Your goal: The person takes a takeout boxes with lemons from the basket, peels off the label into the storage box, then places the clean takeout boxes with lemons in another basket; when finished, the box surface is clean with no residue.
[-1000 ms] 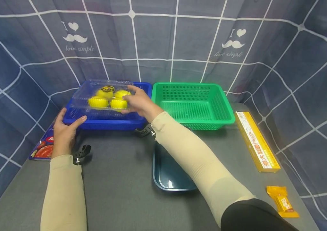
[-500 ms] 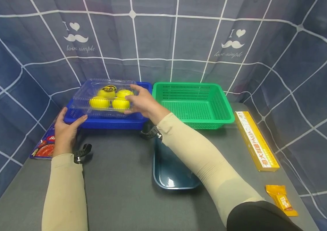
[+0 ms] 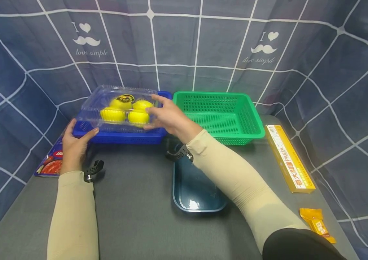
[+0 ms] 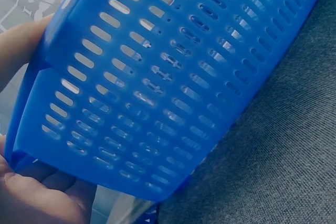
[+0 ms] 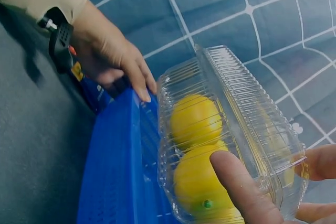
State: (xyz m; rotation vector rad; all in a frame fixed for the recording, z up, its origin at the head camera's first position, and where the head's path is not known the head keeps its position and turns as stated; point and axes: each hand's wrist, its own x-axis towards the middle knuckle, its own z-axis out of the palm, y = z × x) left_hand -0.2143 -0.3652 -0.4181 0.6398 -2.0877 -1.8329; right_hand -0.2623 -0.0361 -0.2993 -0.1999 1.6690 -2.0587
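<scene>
With its thumb and fingers spread around one end, my right hand [image 3: 172, 117] holds a clear plastic clamshell box [image 3: 106, 97] of several round yellow fruits [image 3: 112, 115]. The box is over the blue basket [image 3: 122, 138] and overlaps it in the head view. From the right wrist, the clamshell [image 5: 231, 87] appears tilted, its near end above the basket's rim. My left hand [image 3: 73, 148] grips the basket's left end. Up close in the left wrist view, that hand [image 4: 47, 192] is at the rim of the slotted blue wall [image 4: 131, 87].
A green basket [image 3: 255, 130] stands right of the blue one. In front lies a dark blue tray [image 3: 200, 202], partly under my right forearm. A yellow pasta box [image 3: 289, 159] and a small orange packet [image 3: 317, 224] are at right. A blue-red package [image 3: 51, 164] lies at left.
My right hand and the clamshell have shifted a little to the right, and the box looks slightly larger and raised. My left hand has stayed at the blue basket's end.
</scene>
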